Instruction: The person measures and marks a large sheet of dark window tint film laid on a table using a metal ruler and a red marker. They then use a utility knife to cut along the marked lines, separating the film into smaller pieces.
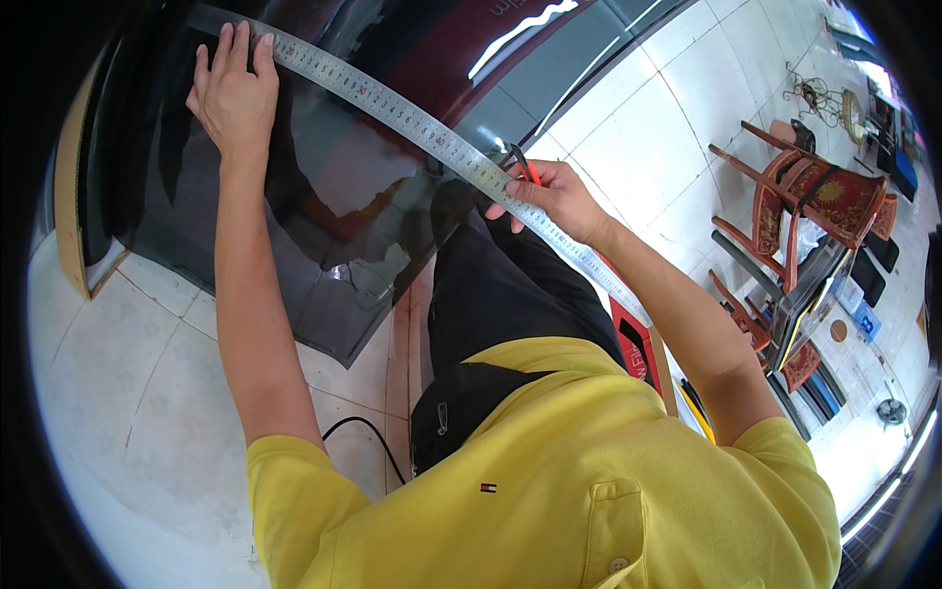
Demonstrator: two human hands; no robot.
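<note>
A long steel ruler (412, 125) runs slantwise over a sheet of dark tinted film (343, 255), whose near corner hangs past the edge of a glossy surface. My left hand (235, 93) lies flat with fingers stretched, its fingertips pressing on the ruler's far left end. At the ruler's nearer part, my right hand (557, 201) is closed, its thumb on top of the steel and fingers beneath. A slim red and black cutter (528, 167) sticks up from the same hand; its blade cannot be made out. The ruler's near end reaches past my right forearm.
Carved wooden chairs with patterned red seats (829, 201) stand on the white tiled floor (677, 128) at right, beside a glass-topped table (810, 304). A red box (638, 344) is by my right leg. A cardboard edge (74, 187) rises at left. A black cable (368, 424) hangs near my waist.
</note>
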